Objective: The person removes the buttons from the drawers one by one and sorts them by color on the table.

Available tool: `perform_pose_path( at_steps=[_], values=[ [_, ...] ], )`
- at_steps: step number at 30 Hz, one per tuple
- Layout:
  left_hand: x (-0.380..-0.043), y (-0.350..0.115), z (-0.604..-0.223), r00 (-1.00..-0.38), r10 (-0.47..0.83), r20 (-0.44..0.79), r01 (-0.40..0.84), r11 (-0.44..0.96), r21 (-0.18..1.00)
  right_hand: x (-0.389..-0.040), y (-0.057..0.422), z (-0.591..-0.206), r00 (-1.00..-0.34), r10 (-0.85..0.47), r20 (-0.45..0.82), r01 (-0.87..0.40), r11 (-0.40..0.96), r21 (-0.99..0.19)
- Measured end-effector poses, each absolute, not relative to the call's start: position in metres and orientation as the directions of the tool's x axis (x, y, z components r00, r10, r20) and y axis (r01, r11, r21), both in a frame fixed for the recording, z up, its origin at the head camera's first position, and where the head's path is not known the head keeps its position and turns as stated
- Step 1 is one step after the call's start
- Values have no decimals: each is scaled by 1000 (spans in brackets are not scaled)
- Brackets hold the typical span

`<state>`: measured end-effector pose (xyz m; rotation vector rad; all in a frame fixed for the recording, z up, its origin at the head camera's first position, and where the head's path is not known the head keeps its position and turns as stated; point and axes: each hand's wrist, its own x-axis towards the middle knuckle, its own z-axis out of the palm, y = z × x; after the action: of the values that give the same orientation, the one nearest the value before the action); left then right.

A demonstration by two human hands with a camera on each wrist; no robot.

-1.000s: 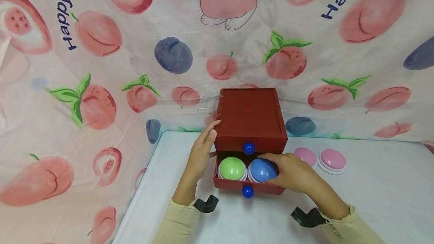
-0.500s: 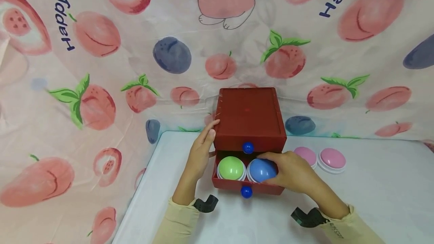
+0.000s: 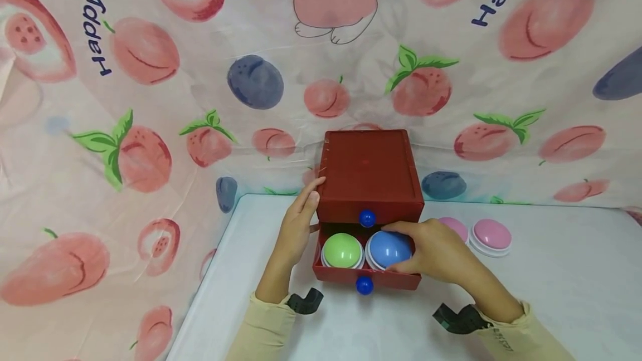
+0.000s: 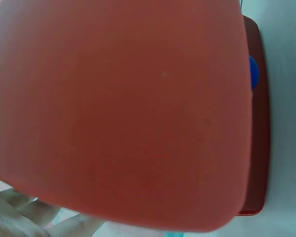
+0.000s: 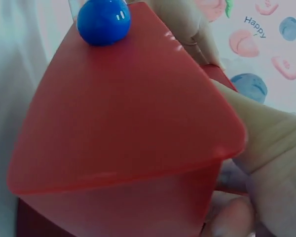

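Observation:
A dark red two-drawer box (image 3: 371, 166) stands at the back of the table, its lower drawer (image 3: 341, 276) pulled out. Inside that drawer sit a green dome-topped round piece (image 3: 343, 250) on the left and a blue dome-topped round piece (image 3: 388, 248) on the right, both white-rimmed. My right hand (image 3: 436, 252) pinches the blue one, thumb at the near side and fingers at the far side. Against the box's left side rests my left hand (image 3: 295, 230), fingers extended. In the right wrist view the drawer front hides the domes.
Two pink dome-topped pieces (image 3: 492, 234) lie on the white table (image 3: 551, 283) right of the box, one partly behind my right hand. Blue round knobs (image 3: 364, 285) stick out from the drawer fronts. A fruit-printed cloth (image 3: 281, 27) hangs behind and to the left.
My right hand has shifted slightly up and right, and the blue piece has risen a little. My left hand stays against the box.

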<state>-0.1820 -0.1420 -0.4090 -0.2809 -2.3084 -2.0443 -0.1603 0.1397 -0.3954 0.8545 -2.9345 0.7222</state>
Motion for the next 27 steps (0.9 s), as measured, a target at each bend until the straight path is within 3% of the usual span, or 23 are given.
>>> perform_pose_path(
  at_steps=[9, 19, 27],
  values=[
    [-183, -142, -410, -983, 100, 153, 164, 107, 981, -158, 145, -383, -839, -524, 146, -524, 707, -475],
    [-182, -142, -409, -985, 91, 145, 155, 116, 981, -145, 144, -371, -896, -415, 157, -440, 789, -429],
    [-182, -141, -410, -985, 96, 147, 157, 106, 982, -137, 152, -363, -906, -373, 201, -423, 795, -434]
  ],
)
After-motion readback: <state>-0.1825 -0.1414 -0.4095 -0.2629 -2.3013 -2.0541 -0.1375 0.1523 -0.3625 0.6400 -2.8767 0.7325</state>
